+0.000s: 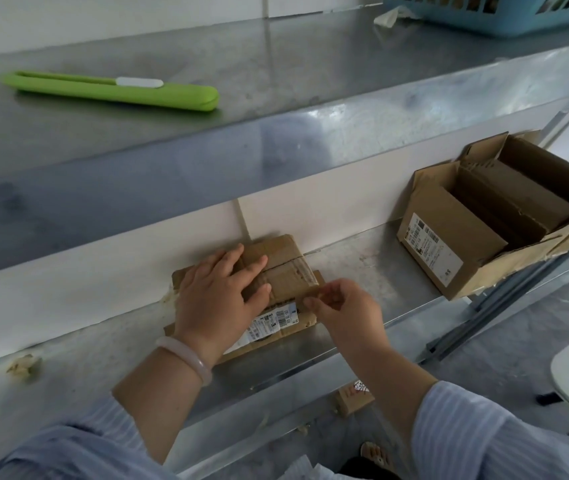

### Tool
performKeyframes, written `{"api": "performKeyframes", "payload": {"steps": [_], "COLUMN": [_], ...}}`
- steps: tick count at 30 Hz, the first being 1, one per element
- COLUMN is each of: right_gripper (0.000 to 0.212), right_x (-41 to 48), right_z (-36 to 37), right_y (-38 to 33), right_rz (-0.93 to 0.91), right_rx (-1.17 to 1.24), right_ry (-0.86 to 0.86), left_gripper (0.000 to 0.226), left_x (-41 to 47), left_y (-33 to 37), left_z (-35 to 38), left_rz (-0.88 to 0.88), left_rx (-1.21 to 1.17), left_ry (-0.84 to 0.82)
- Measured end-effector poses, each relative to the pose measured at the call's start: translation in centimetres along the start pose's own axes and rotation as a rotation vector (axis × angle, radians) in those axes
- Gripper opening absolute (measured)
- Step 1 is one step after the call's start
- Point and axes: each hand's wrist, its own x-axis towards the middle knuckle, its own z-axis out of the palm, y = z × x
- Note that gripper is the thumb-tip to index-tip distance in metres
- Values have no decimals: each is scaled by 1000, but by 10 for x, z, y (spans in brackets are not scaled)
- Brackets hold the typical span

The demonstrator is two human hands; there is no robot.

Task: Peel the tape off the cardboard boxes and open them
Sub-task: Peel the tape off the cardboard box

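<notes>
Right grip [341, 306] pinches the clear tape [310, 282] at the near-right corner of the small box [286, 268]. Left grip [219, 296] is spread flat, pressing on the box top. The box is still closed, with its long axis parallel to the back wall. It lies on a flat labelled carton [276, 320] on the table [362, 265].

Further right on the table is 1 open box [449, 244], flaps up, with at least 2 smaller cartons [518, 199] inside.

1 small box [354, 398] is on the floor.

On the upper tier [276, 64]: 1 green knife [113, 90] lying left-right, 1 blue basket [483, 15].
</notes>
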Motion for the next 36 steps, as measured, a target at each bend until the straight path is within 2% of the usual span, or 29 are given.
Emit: {"api": "performKeyframes", "payload": {"steps": [5, 11, 14, 18, 24, 28, 36], "right_gripper": [14, 13, 8, 11, 19, 21, 7], "right_x": [5, 2, 4, 4, 4, 7, 7], "right_z": [-8, -5, -5, -7, -14, -11, -7], "right_y": [3, 6, 5, -7, -17, -18, -16], "right_rz": [-231, -314, -125, 299, 579, 662, 620], "right_rx": [-280, -331, -222, 282, 635, 767, 804], "right_ry": [-5, 30, -4, -125, -276, -300, -245], "left_gripper": [63, 62, 62, 62, 62, 62, 64], "left_x": [0, 2, 2, 3, 3, 2, 2], "left_y": [-1, -1, -2, -2, -2, -3, -1], "left_z": [0, 3, 3, 4, 3, 3, 1], "left_rz": [13, 8, 12, 16, 17, 22, 11], "left_rx": [2, -7, -4, 6, 3, 12, 22], "left_ry": [10, 16, 16, 16, 14, 18, 10]}}
